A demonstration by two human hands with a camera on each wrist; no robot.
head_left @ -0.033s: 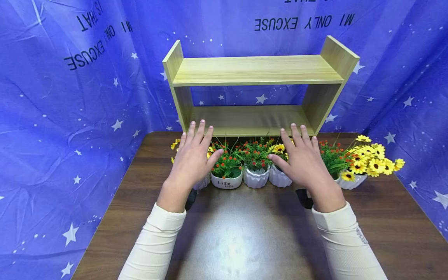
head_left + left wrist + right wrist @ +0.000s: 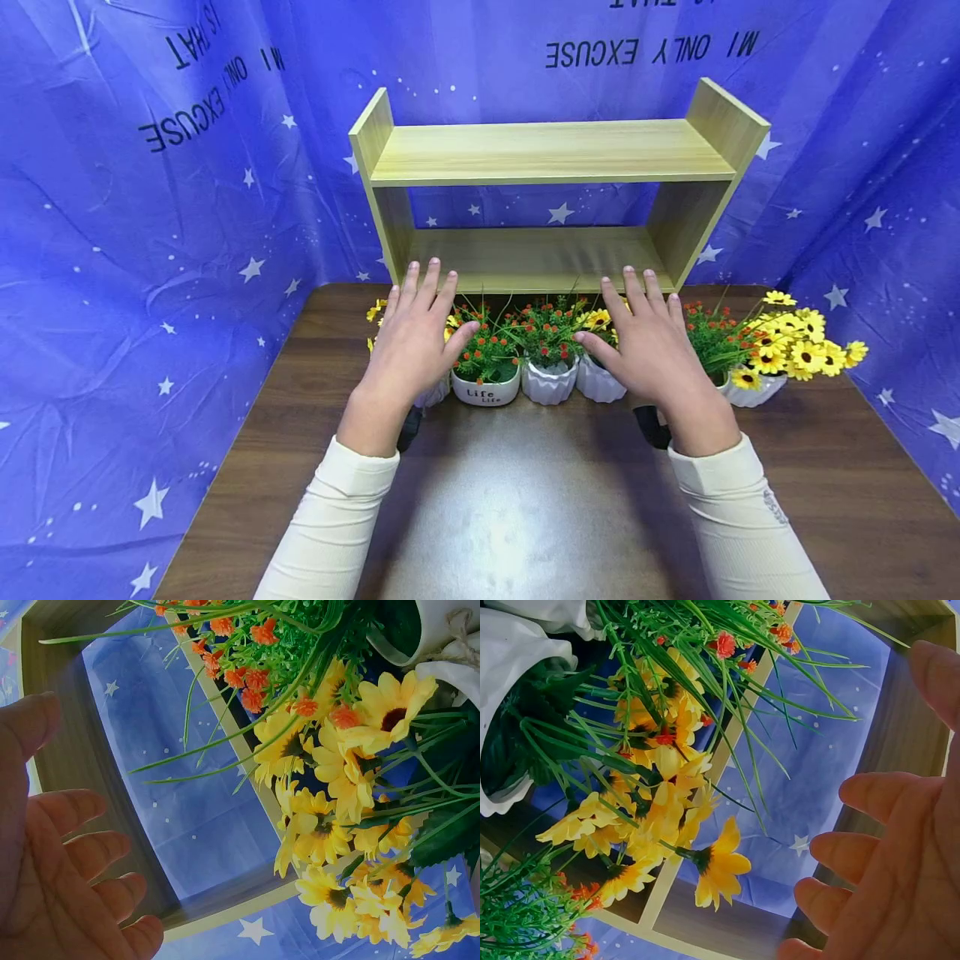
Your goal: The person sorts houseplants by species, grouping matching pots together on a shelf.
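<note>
Both hands hover palm down over a row of potted artificial flowers, fingers spread and nothing held. My left hand [image 2: 412,342] covers part of a yellow-flowered plant at the row's left end; its yellow flowers [image 2: 337,832] fill the left wrist view's right side. Beside it stands an oval white pot [image 2: 486,395] lettered "Life", with small red flowers. A fluted white pot [image 2: 550,385] of red flowers and another fluted pot [image 2: 600,383] with yellow flowers stand mid-row. My right hand [image 2: 648,350] partly hides the plants beneath it; yellow flowers [image 2: 660,795] show beyond its fingers in the right wrist view.
A two-tier wooden shelf [image 2: 555,152] stands behind the pots at the back of the brown table [image 2: 510,500]. To the right are a red-flowered plant [image 2: 708,337] and a yellow-flowered one [image 2: 806,346]. Blue star-patterned cloth [image 2: 187,250] surrounds the table.
</note>
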